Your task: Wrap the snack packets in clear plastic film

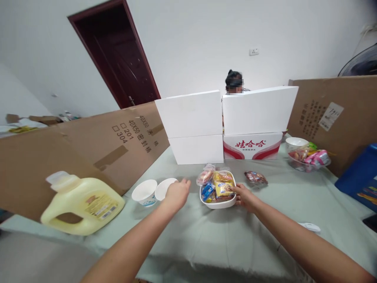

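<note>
A white bowl (218, 204) heaped with wrapped snacks stands mid-table; a yellow packet (224, 188) lies on top. My right hand (245, 197) grips the bowl's right rim, thumb against the yellow packet. My left hand (176, 193) hovers just left of the bowl, fingers loosely stretched toward it and nothing seen in them. It overlaps the right edge of one of two white paper cups (145, 191) standing side by side.
A yellow detergent jug (84, 204) lies at the left. A loose dark snack packet (255, 177) sits right of the bowl. A clear bowl of snacks (308, 159) stands far right. White boxes (191, 118) and cardboard sheets (123, 141) wall the table; a person sits behind.
</note>
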A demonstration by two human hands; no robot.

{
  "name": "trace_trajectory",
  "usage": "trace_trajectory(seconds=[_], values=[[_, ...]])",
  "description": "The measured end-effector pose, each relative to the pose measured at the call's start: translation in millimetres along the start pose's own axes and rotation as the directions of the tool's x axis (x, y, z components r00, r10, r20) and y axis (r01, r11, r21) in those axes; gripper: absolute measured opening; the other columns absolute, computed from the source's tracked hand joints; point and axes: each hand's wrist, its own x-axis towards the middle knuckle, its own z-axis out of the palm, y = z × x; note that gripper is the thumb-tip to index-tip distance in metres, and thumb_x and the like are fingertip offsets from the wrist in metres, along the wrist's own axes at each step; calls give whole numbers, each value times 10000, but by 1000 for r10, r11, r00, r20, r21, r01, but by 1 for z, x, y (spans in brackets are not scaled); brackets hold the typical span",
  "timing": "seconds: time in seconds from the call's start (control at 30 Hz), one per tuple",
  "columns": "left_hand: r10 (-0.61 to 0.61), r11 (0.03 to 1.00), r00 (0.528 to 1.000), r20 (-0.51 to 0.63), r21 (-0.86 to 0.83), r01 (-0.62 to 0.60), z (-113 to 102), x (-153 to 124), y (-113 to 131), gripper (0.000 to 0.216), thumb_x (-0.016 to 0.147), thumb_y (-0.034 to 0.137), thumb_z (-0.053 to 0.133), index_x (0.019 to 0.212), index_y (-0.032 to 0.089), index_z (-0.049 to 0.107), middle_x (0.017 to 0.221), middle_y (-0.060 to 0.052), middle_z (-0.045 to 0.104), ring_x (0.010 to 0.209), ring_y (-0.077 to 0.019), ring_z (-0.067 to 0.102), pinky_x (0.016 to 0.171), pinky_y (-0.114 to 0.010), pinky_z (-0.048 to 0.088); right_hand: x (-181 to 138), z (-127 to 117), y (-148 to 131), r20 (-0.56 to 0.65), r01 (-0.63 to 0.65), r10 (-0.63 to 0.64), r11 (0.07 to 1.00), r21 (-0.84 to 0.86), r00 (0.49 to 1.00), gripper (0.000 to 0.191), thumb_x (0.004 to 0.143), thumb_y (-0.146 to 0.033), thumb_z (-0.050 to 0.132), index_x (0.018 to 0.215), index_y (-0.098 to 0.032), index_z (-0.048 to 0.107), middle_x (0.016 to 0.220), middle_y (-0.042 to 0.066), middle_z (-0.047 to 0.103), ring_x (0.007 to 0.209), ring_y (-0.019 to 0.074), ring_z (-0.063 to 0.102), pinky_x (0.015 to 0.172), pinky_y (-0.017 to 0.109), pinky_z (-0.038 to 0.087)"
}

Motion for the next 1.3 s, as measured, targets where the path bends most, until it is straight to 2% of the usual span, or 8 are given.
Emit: trace_trajectory(seconds=[0.1,0.2,0.33,0.57,0.77,0.97,1.13,1.3], values=[[60,995,977,-202,-62,-74,-13,14,41,518,871,380,573,1363,274,448,1467,-132,398,1375,-384,308,1072,-556,309,-1,3,3,4,3,-3,1000,-12,1000,451,787,-282,643,1174,-179,436,905,78,698,670,183,686,565,286,532],[227,951,970,-87,-196,-240,-12,40,71,978,570,575,799,1429,421,356,1607,-50,108,1408,-532,16,1032,-751,148,-7,4,4,22,41,-41,999,-13,999,469,780,-318,652,1185,-196,450,917,69,704,715,193,693,596,293,530],[314,924,941,126,-268,-273,1,66,87,1059,467,552,845,1413,446,381,1591,-80,170,1391,-561,70,997,-782,140,-18,-1,5,67,113,-111,993,-29,992,517,721,-330,708,1167,-218,471,923,53,699,758,207,694,664,328,537],[248,929,967,-56,-269,-253,14,44,83,1025,541,480,799,1449,404,328,1561,-96,198,1389,-548,105,1043,-731,162,-25,2,3,101,279,-264,945,-172,959,666,682,-457,737,1229,-210,448,910,40,652,815,217,656,697,345,522],[-106,925,942,-318,-380,-24,40,23,68,1058,594,474,765,1488,288,230,1549,-141,131,1411,-496,70,1109,-644,137,-24,42,-35,255,558,-520,588,-585,815,670,678,-369,740,1289,-214,512,1211,95,584,1113,278,538,962,413,415],[-306,857,878,-367,-507,87,74,38,73,1036,657,378,727,1494,204,143,1537,-200,152,1438,-399,126,1143,-561,150,-18,73,-77,402,505,-499,86,-859,768,663,747,-325,696,1370,-240,487,1227,129,547,1087,292,545,914,376,414],[-292,854,914,-282,-508,116,77,57,82,1039,650,487,748,1503,267,196,1587,-155,74,1435,-457,75,1132,-596,131,-6,63,-94,339,438,-553,52,-898,761,624,781,-362,660,1367,-234,485,1217,128,540,1077,281,543,910,364,413],[-286,860,930,-232,-489,143,72,72,93,1024,663,508,749,1505,333,193,1603,-118,70,1420,-484,100,1094,-635,184,5,36,-102,321,455,-708,0,-890,629,569,763,-314,659,1309,-217,532,1198,115,555,1139,287,491,986,418,382]])
